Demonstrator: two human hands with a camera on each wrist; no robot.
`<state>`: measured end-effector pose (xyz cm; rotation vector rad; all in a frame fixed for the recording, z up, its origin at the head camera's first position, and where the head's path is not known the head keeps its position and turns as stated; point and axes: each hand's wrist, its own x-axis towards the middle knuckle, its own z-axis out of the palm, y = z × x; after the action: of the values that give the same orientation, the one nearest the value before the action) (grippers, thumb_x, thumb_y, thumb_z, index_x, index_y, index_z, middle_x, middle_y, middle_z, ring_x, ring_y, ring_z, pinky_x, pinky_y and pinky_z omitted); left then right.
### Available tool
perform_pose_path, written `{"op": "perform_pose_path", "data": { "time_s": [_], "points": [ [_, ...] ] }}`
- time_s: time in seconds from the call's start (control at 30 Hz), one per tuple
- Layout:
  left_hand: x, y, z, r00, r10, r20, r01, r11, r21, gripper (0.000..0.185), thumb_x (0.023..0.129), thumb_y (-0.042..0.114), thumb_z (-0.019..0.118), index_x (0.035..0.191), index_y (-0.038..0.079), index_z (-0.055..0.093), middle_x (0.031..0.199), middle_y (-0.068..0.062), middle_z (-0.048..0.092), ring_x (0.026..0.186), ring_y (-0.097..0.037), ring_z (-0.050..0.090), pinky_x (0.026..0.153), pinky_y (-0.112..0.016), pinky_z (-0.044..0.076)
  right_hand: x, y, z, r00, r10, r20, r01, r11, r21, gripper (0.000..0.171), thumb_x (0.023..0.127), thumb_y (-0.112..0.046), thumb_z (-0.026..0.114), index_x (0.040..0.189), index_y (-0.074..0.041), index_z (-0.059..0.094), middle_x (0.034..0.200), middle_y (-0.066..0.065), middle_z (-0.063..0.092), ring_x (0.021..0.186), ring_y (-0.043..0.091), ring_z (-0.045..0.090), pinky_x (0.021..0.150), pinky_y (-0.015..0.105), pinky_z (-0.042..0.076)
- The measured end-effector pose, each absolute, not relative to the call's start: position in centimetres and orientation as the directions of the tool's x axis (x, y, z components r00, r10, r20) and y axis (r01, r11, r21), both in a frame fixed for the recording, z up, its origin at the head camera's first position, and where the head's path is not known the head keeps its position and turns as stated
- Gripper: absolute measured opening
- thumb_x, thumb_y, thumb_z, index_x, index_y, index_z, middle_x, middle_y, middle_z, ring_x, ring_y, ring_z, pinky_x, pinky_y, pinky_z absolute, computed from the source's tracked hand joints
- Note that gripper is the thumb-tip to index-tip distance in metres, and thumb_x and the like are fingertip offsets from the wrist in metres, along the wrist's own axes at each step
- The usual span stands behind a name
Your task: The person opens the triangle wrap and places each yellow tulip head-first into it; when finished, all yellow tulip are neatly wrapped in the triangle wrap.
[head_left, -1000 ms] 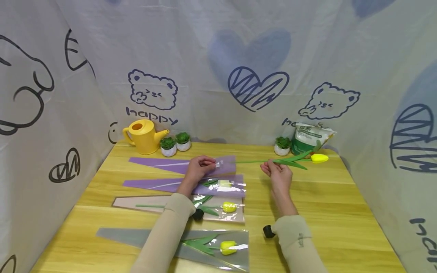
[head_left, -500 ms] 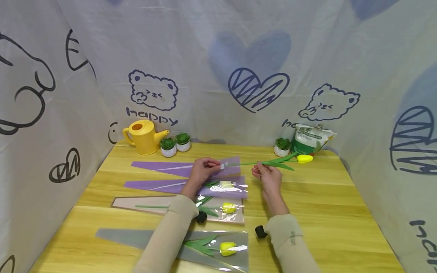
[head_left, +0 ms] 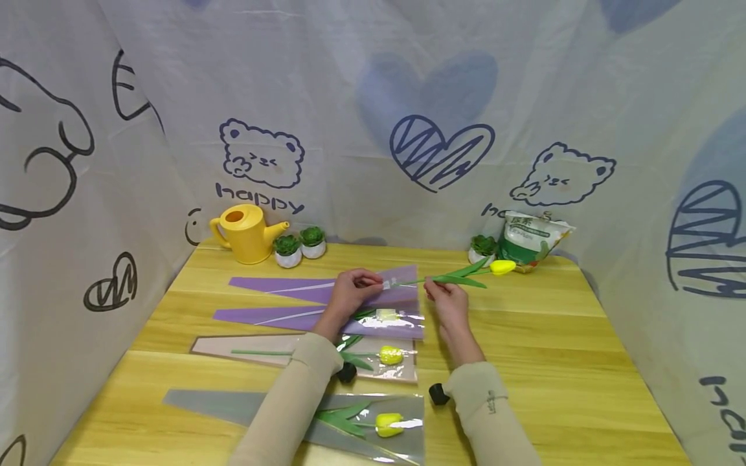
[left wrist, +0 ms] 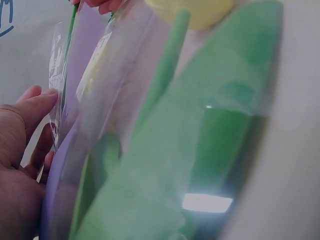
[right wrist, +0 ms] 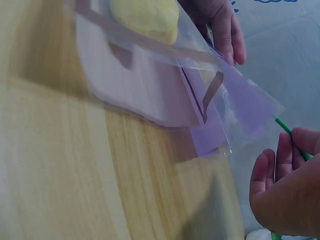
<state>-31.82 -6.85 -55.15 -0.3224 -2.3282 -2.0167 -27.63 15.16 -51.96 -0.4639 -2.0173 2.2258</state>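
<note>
a small staged craft corner for flower wrapping: a wooden bench (head_left: 524,336) walled on three sides by white cloth (head_left: 361,77) printed with bears and hearts, with a yellow watering can (head_left: 245,233), tiny potted succulents (head_left: 300,244) and a fertiliser bag (head_left: 527,236) along the far edge.

Bright, even light; blurred wrist views

Yellow watering can (head_left: 245,232) w/ 2 potted succulents (head_left: 299,244) at table's (head_left: 583,362) back left; 3rd succulent (head_left: 481,248) & green-white bag (head_left: 530,237) back right.
</note>
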Motion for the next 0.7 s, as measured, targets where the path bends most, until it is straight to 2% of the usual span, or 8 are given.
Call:
{"op": "perform_pose_path", "data": {
  "time_s": [0.2,0.37,0.7],
  "points": [
    [-31.72,-6.50,-55.10,-0.975,0.131,0.179,0.197,0.148,0.969,0.019,0.085,0.000,0.083,0.103,-0.004,0.077,0.098,-0.021,0.078,0.073,-0.004,0.065,0.071,-0.018,0.052,-27.69,14.84,-52.30,-0.949,0.281,-0.141,0.120,-0.093,-0.988,0.028,0.097,-0.013,0.073,0.116,0.007,0.069,0.090,-0.007,0.069,0.095,0.018,0.063,0.092,0.032,0.055],
    [-31.73,-6.21,-55.20,-0.971,0.142,0.194,0.213,0.137,0.967,0.019,0.085,0.000,0.083,0.102,-0.005,0.077,0.097,-0.020,0.078,0.072,-0.004,0.065,0.071,-0.018,0.053,-27.55,14.66,-52.32,-0.950,0.268,-0.159,0.147,-0.063,-0.987,0.028,0.097,-0.017,0.074,0.115,0.004,0.069,0.094,-0.005,0.066,0.094,0.017,0.059,0.087,0.030,0.051],
    [-31.65,-5.86,-55.39,-0.975,0.137,0.177,0.194,0.119,0.974,0.018,0.085,0.000,0.083,0.101,-0.004,0.077,0.096,-0.020,0.078,0.071,-0.005,0.065,0.071,-0.019,0.053,-27.75,14.26,-52.48,-0.955,0.248,-0.165,0.158,-0.047,-0.986,0.028,0.095,-0.018,0.076,0.112,0.004,0.070,0.097,-0.002,0.064,0.094,0.016,0.056,0.086,0.028,0.050]
  ]
}}
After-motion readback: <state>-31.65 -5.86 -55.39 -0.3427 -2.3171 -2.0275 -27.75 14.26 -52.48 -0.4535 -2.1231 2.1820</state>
